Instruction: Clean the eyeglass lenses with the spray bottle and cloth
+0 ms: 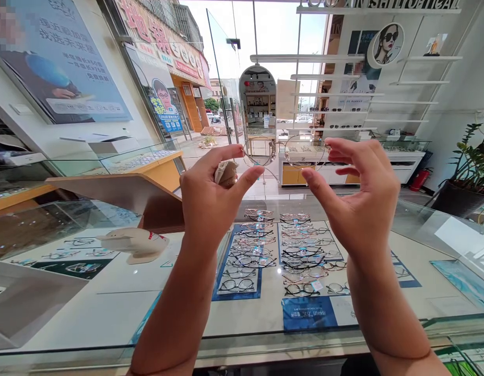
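Note:
A pair of thin-rimmed eyeglasses [281,143] is raised above the glass counter, its lenses facing the shopfront. My left hand [210,196] pinches one side of the frame near the index fingertip, and a crumpled beige cloth [226,173] is tucked in the same hand. At the other side, the fingertips of my right hand [365,193] hold the frame, the thumb stretched apart below. Beneath my hands, rows of eyeglasses [300,253] lie in the glass display case [242,342] on blue-edged sheets.
To the left, a brown slanted board [120,188] and a beige cap-like object [136,245] are by the case. An oval mirror [259,104] stands beyond the counter. White wall shelves [335,95], a fire extinguisher [419,179] and a potted plant [467,193] are at the right.

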The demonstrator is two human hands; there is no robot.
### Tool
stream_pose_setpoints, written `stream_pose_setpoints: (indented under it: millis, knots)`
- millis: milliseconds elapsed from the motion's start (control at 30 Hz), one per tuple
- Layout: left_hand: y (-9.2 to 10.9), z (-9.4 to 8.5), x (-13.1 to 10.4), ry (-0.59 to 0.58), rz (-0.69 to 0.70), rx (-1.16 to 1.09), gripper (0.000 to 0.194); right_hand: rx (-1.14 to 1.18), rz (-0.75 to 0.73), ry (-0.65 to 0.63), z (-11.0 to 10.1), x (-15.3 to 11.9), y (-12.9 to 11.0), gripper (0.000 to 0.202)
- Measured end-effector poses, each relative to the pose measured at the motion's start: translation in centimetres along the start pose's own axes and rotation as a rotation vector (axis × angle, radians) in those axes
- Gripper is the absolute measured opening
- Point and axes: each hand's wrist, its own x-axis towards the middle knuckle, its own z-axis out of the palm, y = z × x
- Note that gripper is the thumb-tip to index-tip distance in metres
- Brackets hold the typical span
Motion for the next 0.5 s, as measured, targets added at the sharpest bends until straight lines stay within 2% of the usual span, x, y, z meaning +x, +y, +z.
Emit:
stream_pose_setpoints:
  millis: [167, 400, 500]
  knots:
    - [0.21, -0.1, 0.06, 0.001, -0.008, 0.021, 0.042, 0.026, -0.056, 0.046, 0.03, 0.12, -0.06, 0.034]
    - [0.05, -0.1, 0.03, -0.004, 0.008, 0.047, 0.039, -0.048, -0.029, 0.001, -0.12, 0.02, -0.07, 0.034]
    - [0.16, -0.07, -0.06, 0.024, 0.03, 0.041, 0.041, 0.004, -0.02, 0.005, 0.04, 0.12, 0.26, 0.034]
